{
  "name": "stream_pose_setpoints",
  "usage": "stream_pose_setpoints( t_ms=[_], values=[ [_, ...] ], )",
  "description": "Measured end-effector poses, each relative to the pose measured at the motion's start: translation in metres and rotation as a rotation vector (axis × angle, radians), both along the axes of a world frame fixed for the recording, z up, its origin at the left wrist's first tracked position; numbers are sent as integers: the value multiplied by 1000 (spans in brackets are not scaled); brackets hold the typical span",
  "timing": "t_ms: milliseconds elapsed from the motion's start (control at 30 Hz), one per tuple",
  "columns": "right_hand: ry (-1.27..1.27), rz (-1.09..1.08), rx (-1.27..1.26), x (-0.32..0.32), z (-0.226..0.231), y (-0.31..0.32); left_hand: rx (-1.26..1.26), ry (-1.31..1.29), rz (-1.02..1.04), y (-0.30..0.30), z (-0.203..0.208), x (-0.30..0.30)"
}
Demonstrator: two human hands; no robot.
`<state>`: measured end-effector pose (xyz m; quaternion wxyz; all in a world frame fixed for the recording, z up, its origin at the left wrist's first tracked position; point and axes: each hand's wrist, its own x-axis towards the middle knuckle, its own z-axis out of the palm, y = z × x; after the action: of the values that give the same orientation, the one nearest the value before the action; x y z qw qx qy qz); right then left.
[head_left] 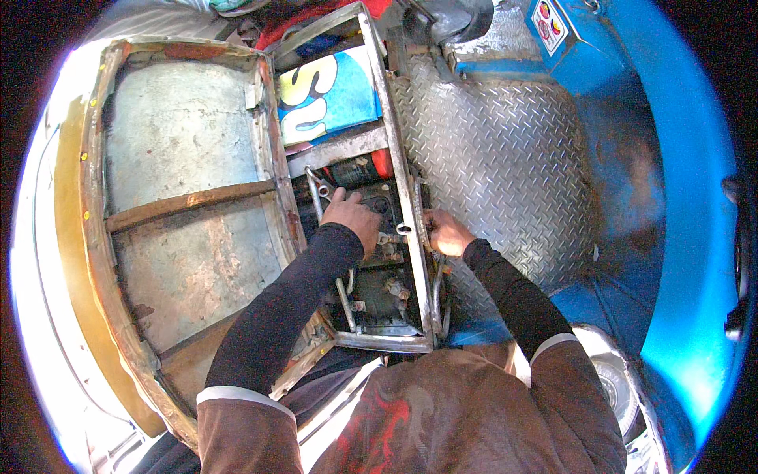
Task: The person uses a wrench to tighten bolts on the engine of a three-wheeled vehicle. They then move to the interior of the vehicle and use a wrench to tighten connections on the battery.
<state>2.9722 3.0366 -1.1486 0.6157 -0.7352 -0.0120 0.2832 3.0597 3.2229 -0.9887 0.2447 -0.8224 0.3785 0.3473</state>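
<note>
My left hand point(353, 219) reaches down into a narrow metal-framed compartment, its fingers curled over a dark battery-like block point(379, 292). What those fingers grip, if anything, is hidden. A thin metal bar point(343, 296) runs along the left of that block, and a ring-shaped metal end point(324, 191) shows just beyond my fingers. My right hand point(448, 232) is closed at the outer right side of the metal frame point(421, 292); whatever it pinches cannot be made out. Between my hands, another metal ring point(403, 229) sits at the frame's rail. Metal terminal-like fittings point(397, 290) stand on the block nearer me.
An open padded lid or seat base point(189, 118) with a worn wooden rim leans at the left. A blue and yellow printed packet point(332, 95) and a red-and-black cylinder point(359, 169) lie farther along the compartment. Ridged metal floor plate point(505, 174) and blue bodywork point(687, 158) are at right.
</note>
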Motion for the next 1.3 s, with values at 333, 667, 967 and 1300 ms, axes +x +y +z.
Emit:
stream_pose_setpoints(
  t_ms=[333, 667, 967, 1300],
  values=[
    [16, -2, 72, -4, -15, 5, 60, 158, 445, 2, -2, -16],
    [-140, 34, -19, -4, -6, 1, -281, 66, 837, 37, 0, -69],
    [-26, -33, 13, -5, -15, 3, -129, -98, 137, 25, -1, -21],
    [-21, -11, -21, -1, 6, 0, 25, 56, 419, 1, 2, -21]
  ],
)
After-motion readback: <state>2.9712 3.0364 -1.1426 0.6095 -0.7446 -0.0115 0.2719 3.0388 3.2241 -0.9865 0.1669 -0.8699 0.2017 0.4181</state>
